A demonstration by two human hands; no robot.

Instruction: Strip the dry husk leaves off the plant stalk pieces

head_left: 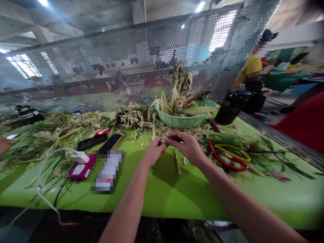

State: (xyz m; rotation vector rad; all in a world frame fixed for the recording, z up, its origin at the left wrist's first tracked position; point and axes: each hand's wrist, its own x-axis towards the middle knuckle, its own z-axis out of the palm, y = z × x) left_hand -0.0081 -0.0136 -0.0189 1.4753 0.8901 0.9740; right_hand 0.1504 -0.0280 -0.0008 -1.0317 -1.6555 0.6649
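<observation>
A small pale piece (164, 140) is hanging pinched between left hand (153, 152) and right hand (188, 146), six o'clock from the basket (177, 122).

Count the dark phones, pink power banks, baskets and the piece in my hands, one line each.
Dark phones: 2
Pink power bank: 1
Teal basket: 1
Pale piece, pinched by left hand and right hand: 1
Total: 5

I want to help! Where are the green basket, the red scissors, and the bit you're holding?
Round green plastic basket (179, 122): head view, front wall.
Red-handled metal scissors (220, 160): head view, red handle.
Small pale pinched piece (163, 140): head view, its middle.
</observation>
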